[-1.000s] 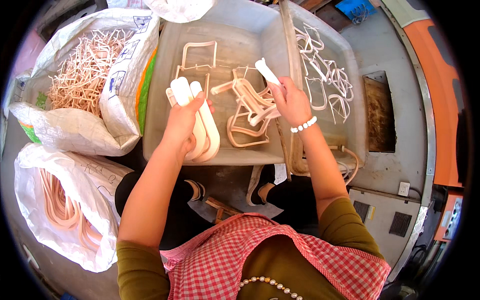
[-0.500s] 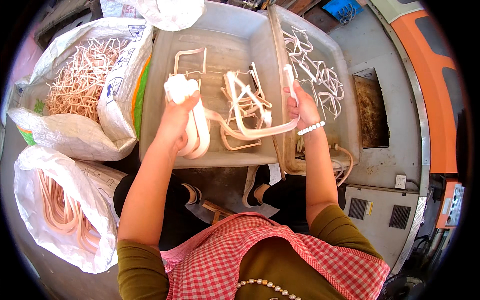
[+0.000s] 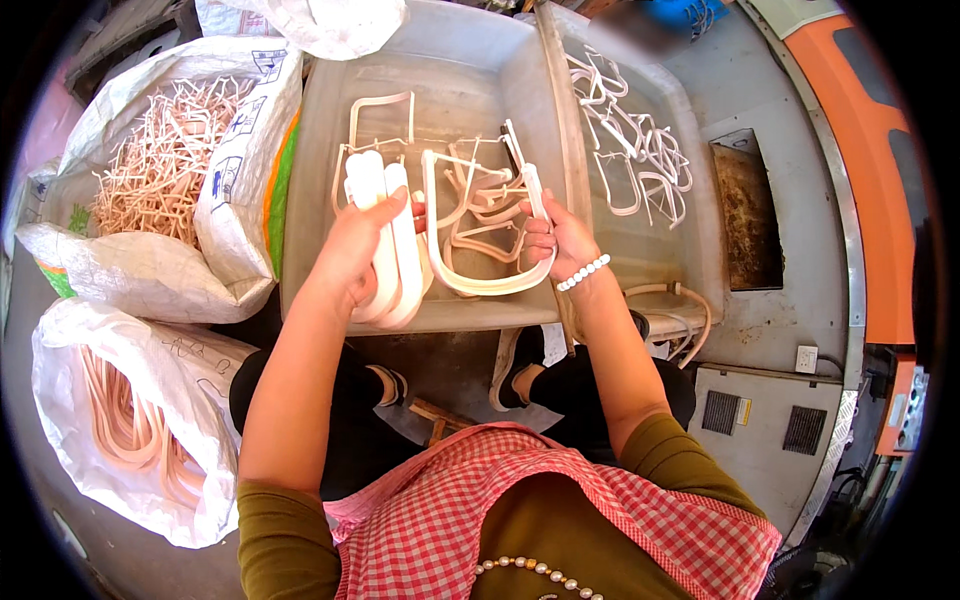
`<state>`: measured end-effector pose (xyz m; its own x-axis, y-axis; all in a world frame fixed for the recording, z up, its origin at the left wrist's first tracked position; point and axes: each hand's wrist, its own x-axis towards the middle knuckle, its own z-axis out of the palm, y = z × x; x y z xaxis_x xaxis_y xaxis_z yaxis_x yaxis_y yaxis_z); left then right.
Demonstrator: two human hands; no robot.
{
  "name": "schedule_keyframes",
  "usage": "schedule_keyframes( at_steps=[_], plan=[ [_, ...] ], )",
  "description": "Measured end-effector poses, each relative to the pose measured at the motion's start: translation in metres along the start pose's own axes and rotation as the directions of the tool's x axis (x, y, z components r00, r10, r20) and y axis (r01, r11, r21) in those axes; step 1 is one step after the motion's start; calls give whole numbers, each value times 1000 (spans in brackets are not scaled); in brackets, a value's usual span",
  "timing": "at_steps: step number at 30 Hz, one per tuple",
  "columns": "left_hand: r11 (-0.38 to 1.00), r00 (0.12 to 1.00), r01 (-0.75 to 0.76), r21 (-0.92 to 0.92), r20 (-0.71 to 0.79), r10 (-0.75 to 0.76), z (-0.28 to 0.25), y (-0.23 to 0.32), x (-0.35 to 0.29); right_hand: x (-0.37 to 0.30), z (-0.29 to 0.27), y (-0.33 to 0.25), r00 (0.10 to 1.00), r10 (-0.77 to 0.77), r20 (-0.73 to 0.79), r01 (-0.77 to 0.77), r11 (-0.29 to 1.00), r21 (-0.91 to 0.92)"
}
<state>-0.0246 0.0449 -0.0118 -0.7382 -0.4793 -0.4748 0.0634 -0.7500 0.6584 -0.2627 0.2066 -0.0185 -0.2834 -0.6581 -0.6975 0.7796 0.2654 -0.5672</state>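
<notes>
While the left hand [image 3: 360, 238] is clasping a bundle of pale strips [image 3: 405, 262] in the head view, the right hand [image 3: 562, 240] is gripping one side of a single U-shaped piece [image 3: 490, 288] over the near half of the left tub [image 3: 470, 90]; loose frames [image 3: 382, 99] are lying inside, and white pieces [image 3: 657, 150] are resting in the right tub [image 3: 655, 248].

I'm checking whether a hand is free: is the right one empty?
No, the right hand grips a pale, U-shaped, plastic-looking piece by one side.
</notes>
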Motion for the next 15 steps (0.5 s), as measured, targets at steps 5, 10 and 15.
schedule_keyframes(
  at_steps=[5, 10, 15],
  plan=[
    [980, 997, 26, -199, 81, -10, 1, 12, -7, -1, -12, 4, 992, -1, 128, -17, 990, 136],
    [980, 996, 62, -188, 74, -49, 4, 8, -7, -1, -14, 6, 976, 16, 215, -58, 980, 190],
    [968, 979, 72, -238, 203, -23, 11, 8, -16, -4, 7, 24, 987, 20, 160, -22, 1000, 11]
  ],
)
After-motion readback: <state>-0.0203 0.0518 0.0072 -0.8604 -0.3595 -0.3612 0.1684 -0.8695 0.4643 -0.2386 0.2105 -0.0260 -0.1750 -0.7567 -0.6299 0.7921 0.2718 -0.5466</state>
